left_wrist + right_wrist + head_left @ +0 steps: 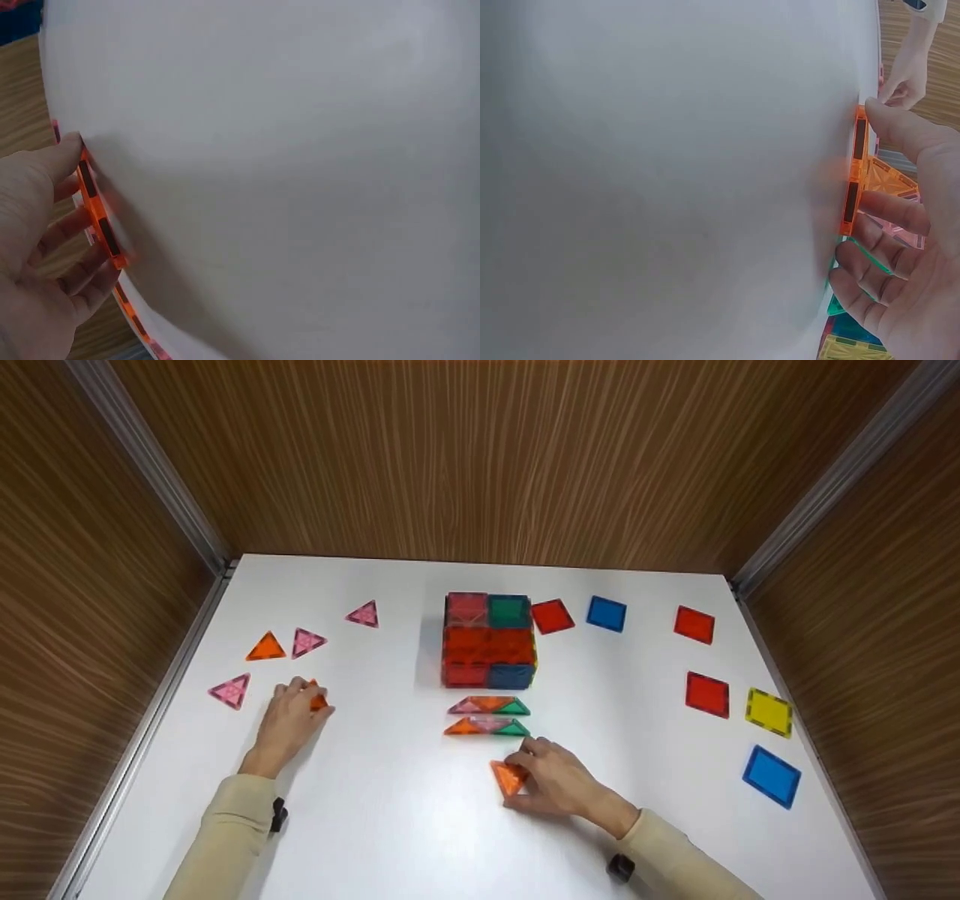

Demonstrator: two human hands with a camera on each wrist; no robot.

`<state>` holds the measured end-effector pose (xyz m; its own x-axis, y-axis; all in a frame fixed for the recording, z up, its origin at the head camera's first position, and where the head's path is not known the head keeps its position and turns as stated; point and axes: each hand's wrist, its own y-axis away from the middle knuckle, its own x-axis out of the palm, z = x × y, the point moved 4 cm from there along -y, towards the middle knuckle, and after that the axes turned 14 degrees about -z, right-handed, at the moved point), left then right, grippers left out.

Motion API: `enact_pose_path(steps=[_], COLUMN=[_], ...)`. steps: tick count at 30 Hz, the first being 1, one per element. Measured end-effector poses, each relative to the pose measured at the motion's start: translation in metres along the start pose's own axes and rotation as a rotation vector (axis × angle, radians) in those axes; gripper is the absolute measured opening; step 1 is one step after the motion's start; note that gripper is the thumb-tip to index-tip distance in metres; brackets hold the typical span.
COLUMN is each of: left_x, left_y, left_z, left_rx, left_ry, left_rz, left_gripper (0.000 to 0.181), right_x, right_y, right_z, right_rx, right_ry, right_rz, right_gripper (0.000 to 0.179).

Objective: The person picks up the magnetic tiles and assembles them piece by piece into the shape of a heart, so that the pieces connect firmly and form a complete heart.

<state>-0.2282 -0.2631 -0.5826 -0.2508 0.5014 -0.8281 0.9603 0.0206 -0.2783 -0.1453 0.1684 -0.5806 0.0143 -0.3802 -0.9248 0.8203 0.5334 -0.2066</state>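
On the left side of the table, my left hand pinches an orange triangle magnetic tile between thumb and fingers. My right hand grips another orange triangle tile by its edges, near the front middle. Just beyond that hand lie two flat strips of joined triangles: a near strip in orange, pink and green, and a far strip in pink, orange and green. Behind them stands a block built of tiles, red on top with pink, green and blue squares.
Pink triangles and an orange triangle lie loose at the left. Red squares, blue squares and a yellow square are scattered at the right. Wood-grain panels wall the white table at back and sides.
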Motion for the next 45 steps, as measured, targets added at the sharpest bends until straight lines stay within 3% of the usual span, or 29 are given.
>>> enact_pose_path(steps=[6, 14, 17, 23, 29, 36, 45], left_x=[0.011, 0.019, 0.027, 0.043, 0.062, 0.083, 0.099], left_y=[0.008, 0.017, 0.027, 0.053, 0.077, 0.095, 0.101], left_z=[-0.022, -0.045, -0.066, -0.117, -0.161, -0.196, -0.224], left_rx=[-0.028, -0.009, 0.022, 0.063, 0.210, 0.362, 0.529], left_ry=[0.027, 0.032, 0.058, 0.098, 0.112, 0.064, 0.021], left_rz=[0.073, 0.067, 0.072, 0.147, 0.231, 0.313, 0.235], left_gripper=[0.044, 0.039, 0.037, 0.040, 0.044, 0.048, 0.044], right_x=[0.000, 0.000, 0.000, 0.000, -0.001, -0.001, -0.001], right_y=[0.000, 0.000, 0.000, -0.001, -0.001, 0.000, -0.003], right_z=[-0.001, -0.001, 0.000, 0.000, -0.004, -0.008, -0.008], right_rx=[0.005, -0.002, -0.003, -0.001, -0.013, -0.025, -0.043], right_ry=[-0.003, -0.001, -0.004, -0.014, -0.040, -0.072, -0.083], right_rz=[0.000, -0.008, -0.016, -0.017, -0.002, -0.002, -0.029], right_gripper=[0.056, 0.057, 0.057, 0.057, 0.054, 0.049, 0.045])
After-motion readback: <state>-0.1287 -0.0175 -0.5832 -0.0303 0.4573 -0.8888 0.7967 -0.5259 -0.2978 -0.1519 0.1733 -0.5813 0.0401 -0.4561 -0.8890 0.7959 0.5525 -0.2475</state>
